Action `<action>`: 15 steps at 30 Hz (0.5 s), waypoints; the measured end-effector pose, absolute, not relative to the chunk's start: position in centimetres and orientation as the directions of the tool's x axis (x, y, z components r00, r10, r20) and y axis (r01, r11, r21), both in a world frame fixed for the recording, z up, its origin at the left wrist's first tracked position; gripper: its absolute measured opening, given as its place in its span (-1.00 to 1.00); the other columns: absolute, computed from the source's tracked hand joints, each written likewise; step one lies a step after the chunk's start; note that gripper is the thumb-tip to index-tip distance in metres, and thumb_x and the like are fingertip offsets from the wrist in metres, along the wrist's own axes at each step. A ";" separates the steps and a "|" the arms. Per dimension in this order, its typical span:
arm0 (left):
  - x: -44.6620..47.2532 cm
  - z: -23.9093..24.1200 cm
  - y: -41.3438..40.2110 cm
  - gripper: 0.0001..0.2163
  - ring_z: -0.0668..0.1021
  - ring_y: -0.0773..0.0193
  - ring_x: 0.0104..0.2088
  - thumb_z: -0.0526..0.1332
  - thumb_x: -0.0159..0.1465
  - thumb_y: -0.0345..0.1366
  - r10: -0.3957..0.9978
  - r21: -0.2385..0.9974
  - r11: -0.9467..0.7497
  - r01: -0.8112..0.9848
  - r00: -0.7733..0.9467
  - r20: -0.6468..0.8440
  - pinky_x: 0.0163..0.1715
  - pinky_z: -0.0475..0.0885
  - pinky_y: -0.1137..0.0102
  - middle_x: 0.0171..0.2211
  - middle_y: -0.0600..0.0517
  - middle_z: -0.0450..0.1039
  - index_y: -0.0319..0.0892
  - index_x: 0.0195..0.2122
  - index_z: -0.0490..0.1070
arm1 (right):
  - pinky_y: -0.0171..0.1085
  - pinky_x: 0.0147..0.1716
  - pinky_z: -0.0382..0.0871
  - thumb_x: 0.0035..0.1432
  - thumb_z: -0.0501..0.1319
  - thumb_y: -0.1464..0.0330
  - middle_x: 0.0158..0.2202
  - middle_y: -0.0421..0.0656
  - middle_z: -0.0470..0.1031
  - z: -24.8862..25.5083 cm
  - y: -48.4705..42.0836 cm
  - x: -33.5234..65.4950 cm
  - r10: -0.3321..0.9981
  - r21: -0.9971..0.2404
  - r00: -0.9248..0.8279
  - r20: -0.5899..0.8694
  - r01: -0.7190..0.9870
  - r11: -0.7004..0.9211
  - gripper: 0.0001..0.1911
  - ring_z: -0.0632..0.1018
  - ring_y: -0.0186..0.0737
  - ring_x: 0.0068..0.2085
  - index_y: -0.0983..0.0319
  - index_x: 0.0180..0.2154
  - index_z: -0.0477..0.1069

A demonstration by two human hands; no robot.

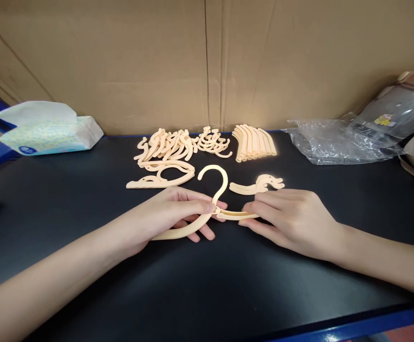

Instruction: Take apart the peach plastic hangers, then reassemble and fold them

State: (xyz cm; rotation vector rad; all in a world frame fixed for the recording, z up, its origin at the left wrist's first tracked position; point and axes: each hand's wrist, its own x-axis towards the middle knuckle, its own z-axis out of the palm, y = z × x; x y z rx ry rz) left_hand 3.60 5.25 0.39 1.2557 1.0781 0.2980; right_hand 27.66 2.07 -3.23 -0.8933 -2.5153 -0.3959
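Observation:
My left hand (173, 211) grips a cream plastic hanger piece (212, 190) with a hook on top and a curved arm running under my fingers. My right hand (288, 216) pinches a second cream arm piece (233, 215) and holds its end against the hook's base, just above the black table (207, 285). A loose cream shaped piece (258, 184) lies just beyond my right hand. Another curved piece (160, 176) rests beyond my left hand.
Piles of cream hanger parts (167, 145) and a stack of curved arms (254, 141) lie at the back by a cardboard wall (157, 61). A tissue pack (46, 128) sits back left, crumpled clear plastic (331, 140) and a bag (402, 114) back right.

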 end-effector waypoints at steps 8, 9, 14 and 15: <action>3.7 0.7 5.0 -0.80 0.62 0.34 -0.37 0.26 0.24 -0.20 0.682 0.857 0.354 0.374 0.523 -0.511 -0.47 0.49 0.60 -0.23 0.01 0.63 -0.08 -0.16 0.61 | -0.30 -0.50 0.13 0.32 0.12 0.32 -0.52 -0.23 0.45 -3.0 2.1 27.5 0.475 0.187 -0.718 0.508 0.631 0.753 -0.75 0.43 -0.35 -0.50 0.25 -0.38 0.46; 3.7 0.7 5.0 -0.80 0.62 0.33 -0.37 0.25 0.25 -0.21 0.688 0.858 0.350 0.375 0.518 -0.507 -0.47 0.48 0.60 -0.25 0.01 0.63 -0.08 -0.16 0.61 | -0.30 -0.50 0.13 0.32 0.12 0.32 -0.52 -0.24 0.45 -2.9 2.1 27.5 0.474 0.189 -0.720 0.507 0.629 0.754 -0.75 0.43 -0.36 -0.50 0.25 -0.38 0.46; 3.9 0.8 4.8 -0.82 0.63 0.33 -0.32 0.23 0.27 -0.24 0.695 0.852 0.366 0.375 0.498 -0.518 -0.45 0.47 0.60 -0.28 0.02 0.64 -0.10 -0.20 0.61 | -0.30 -0.50 0.14 0.33 0.11 0.32 -0.56 -0.27 0.40 -2.8 1.9 27.4 0.466 0.205 -0.729 0.502 0.623 0.754 -0.73 0.37 -0.37 -0.54 0.25 -0.40 0.46; 3.9 0.8 4.8 -0.82 0.63 0.33 -0.31 0.23 0.27 -0.24 0.693 0.850 0.373 0.372 0.498 -0.522 -0.44 0.47 0.60 -0.28 0.03 0.64 -0.09 -0.20 0.61 | -0.30 -0.50 0.14 0.33 0.10 0.31 -0.56 -0.27 0.40 -2.8 1.9 27.4 0.467 0.207 -0.732 0.497 0.622 0.755 -0.72 0.36 -0.37 -0.55 0.25 -0.40 0.47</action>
